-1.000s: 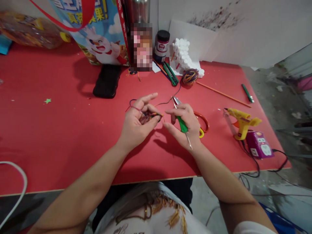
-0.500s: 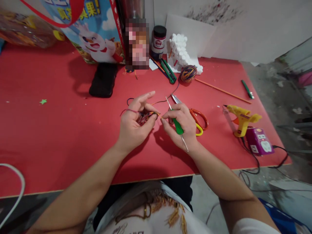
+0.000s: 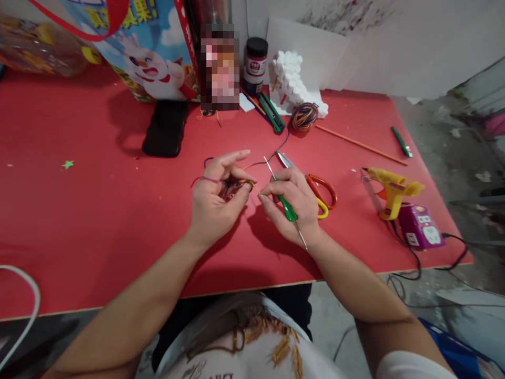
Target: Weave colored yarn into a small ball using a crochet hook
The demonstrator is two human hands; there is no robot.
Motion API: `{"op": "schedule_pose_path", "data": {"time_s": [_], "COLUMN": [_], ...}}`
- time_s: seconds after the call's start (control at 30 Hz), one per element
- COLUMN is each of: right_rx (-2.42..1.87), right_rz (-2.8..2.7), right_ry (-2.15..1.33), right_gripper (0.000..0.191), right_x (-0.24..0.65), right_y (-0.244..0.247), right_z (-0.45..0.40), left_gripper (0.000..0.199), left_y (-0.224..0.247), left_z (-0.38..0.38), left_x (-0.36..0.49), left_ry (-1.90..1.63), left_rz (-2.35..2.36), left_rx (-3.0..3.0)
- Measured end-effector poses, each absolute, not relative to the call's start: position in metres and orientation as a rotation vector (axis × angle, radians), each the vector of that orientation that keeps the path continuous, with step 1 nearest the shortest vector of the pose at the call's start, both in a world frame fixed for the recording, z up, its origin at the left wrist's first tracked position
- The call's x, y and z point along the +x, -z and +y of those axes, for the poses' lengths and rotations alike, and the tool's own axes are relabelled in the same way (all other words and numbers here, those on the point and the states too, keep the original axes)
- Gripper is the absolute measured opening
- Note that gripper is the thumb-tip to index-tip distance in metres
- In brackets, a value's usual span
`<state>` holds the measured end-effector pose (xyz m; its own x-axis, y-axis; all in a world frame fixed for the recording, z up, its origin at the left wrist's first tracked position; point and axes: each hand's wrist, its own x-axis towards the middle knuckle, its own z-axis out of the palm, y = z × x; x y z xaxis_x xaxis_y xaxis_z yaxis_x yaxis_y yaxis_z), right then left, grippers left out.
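In the head view, the crochet hook (image 3: 286,205) with the green handle is now tilted more steeply than one second ago and is gripped in the closed right hand (image 3: 294,208), while the small multicoloured crochet piece (image 3: 235,187) is pinched between thumb and finger of the left hand (image 3: 215,202), so the stitching is judged to be continuing. The yarn ball (image 3: 304,116) is seen at 1 o'clock from the hands, the scissors (image 3: 321,195) lie just beside the right hand at 3 o'clock, the glue gun (image 3: 392,192) is farther at 3 o'clock, and the black phone (image 3: 165,129) is at 11 o'clock on the red table (image 3: 79,210); nothing is seen blocking the hands.

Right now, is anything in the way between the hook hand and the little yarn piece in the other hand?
Nothing visible. The right hand with the crochet hook sits beside the yarn piece pinched in the left hand, open gap between.
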<state>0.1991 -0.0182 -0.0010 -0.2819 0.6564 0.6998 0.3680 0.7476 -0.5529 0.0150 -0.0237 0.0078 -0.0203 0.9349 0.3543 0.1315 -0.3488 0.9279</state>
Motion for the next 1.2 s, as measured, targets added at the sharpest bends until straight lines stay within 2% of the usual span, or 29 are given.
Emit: {"op": "schedule_pose_path", "data": {"time_s": [0.27,0.57,0.77,0.9,1.2], "right_rx": [-0.868,-0.892,-0.939,-1.018,-0.961], "right_rz": [-1.850,-1.830,-1.996,-2.081,-1.962], "right_ry": [-0.342,-0.254,-0.120,0.027,-0.247], "right_gripper": [0.006,0.007,0.013,0.015,0.009], "right_x": [0.195,0.196,0.198,0.197,0.202], "right_y": [0.004,0.012,0.019,0.020,0.026], "right_z": [-0.018,-0.013,-0.014,-0.016,-0.005], "left_gripper": [0.040,0.007,0.013,0.009,0.023], "left_y": [-0.003,0.005,0.010,0.008,0.015], "left_z": [-0.017,-0.007,-0.007,-0.008,0.000], "left_x": [0.011,0.016,0.016,0.017,0.010], "left_ry": [-1.347,-1.141,-1.253,-1.298,-1.167], "left_rz": [1.059,1.096,1.144,1.156,1.180], "left_rx": [1.465,1.182,1.168,1.256,1.208]}}
